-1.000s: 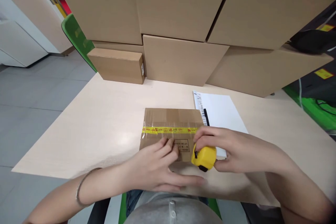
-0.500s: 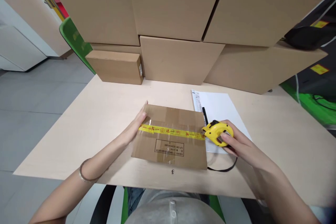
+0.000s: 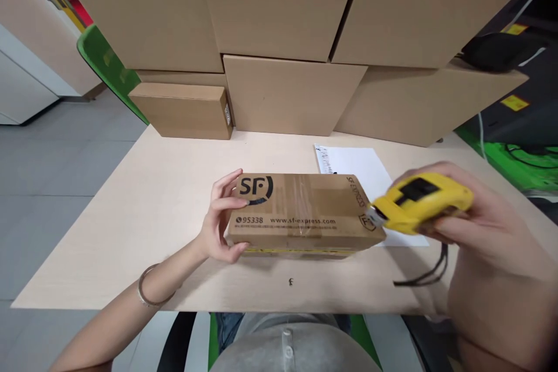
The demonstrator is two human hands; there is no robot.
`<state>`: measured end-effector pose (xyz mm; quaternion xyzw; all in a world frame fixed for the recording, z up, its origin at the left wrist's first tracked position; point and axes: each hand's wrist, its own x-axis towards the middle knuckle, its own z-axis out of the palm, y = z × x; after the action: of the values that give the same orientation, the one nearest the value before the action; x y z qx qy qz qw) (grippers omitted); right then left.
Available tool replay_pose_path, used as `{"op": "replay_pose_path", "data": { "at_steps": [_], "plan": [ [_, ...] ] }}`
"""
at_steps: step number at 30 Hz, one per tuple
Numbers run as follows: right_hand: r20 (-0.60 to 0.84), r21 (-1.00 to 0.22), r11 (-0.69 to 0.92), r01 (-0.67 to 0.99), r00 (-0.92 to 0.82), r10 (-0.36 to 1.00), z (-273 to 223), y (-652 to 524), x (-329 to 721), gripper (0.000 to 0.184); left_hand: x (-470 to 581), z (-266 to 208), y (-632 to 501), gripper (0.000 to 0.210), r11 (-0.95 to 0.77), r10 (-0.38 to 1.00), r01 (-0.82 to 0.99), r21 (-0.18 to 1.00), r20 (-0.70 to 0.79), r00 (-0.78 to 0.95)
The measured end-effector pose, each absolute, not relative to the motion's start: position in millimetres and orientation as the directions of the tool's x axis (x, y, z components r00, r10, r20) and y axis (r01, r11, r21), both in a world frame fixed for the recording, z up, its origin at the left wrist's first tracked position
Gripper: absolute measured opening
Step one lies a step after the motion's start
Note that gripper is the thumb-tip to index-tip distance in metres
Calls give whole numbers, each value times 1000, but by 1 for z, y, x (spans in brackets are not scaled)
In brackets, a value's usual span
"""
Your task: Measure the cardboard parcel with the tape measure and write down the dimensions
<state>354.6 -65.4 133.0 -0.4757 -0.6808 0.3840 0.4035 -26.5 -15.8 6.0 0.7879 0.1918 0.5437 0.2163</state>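
My left hand [image 3: 223, 224] grips the left end of a cardboard box [image 3: 305, 200], fingers on its top and thumb under its near edge. SF lettering and clear tape show on the box's upper face; a yellow tape strip shows along its near side. Wrapped in my right hand [image 3: 475, 215] is a yellow tape measure [image 3: 418, 200], its metal tip by the box's right end. A black wrist strap [image 3: 429, 273] hangs from it. Behind the box lies white paper [image 3: 357, 160] with a spiral or printed edge, partly covered.
Large cardboard boxes [image 3: 283, 96] are stacked along the back of the table [image 3: 100, 238]. A smaller closed box [image 3: 183, 110] stands at the back left, with a green chair back [image 3: 104, 70] behind it. Black equipment [image 3: 523, 110] is at the right.
The box has been turned so another face, with SF lettering, is up and the yellow-taped face has gone to the near side. My right hand has raised the tape measure and moved right.
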Motion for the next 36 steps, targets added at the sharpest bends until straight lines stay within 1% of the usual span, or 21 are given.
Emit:
{"op": "replay_pose_path", "data": {
  "at_steps": [2,3,6,7,9,11,13,14,17,19,22,26,28,32,36],
  "plan": [
    [200,-829,331,452,-312,929,149,-52,325,27,-29,-3,-16,74,-851,505,65,521,778,374],
    [176,-794,355,494,-372,911,155,-45,308,27,-31,-8,-17,83,-853,501,66,518,775,385],
    [88,-706,445,552,-554,828,167,-27,254,36,-35,-21,-17,113,-845,511,52,532,775,372],
    [69,-682,484,548,-611,789,168,-22,238,37,-35,-24,-17,120,-842,513,36,538,778,363],
    [30,-623,560,547,-698,715,167,-17,212,34,-36,-28,-16,129,-836,518,15,548,781,350],
    [4,-544,616,570,-733,680,164,-16,197,32,-37,-29,-15,132,-833,529,32,553,776,343],
    [-12,-475,633,611,-724,690,160,-18,196,31,-38,-25,-15,129,-852,505,66,520,782,364],
    [-20,-465,624,628,-712,702,158,-19,200,31,-38,-22,-15,122,-866,483,80,494,786,386],
    [-38,-513,560,651,-668,743,154,-21,229,31,-39,-12,-15,95,-890,441,105,444,779,445],
    [-36,-541,514,666,-629,777,153,-23,261,32,-39,-9,-16,86,-885,454,121,451,771,447],
    [-28,-533,448,718,-544,839,152,-29,313,30,-38,-9,-16,84,-880,463,123,458,775,431],
    [6,-553,359,752,-428,904,151,-43,368,21,-38,-10,-14,90,-878,465,108,466,777,425],
    [-1,-566,320,760,-389,921,149,-50,383,21,-38,-11,-13,92,-877,464,98,470,778,425],
    [-6,-594,289,751,-363,932,142,-54,396,25,-37,-10,-13,92,-871,481,123,476,775,410],
    [1,-604,285,745,-357,934,137,-49,395,25,-37,-9,-13,87,-859,503,141,492,760,412]
  ]
}}
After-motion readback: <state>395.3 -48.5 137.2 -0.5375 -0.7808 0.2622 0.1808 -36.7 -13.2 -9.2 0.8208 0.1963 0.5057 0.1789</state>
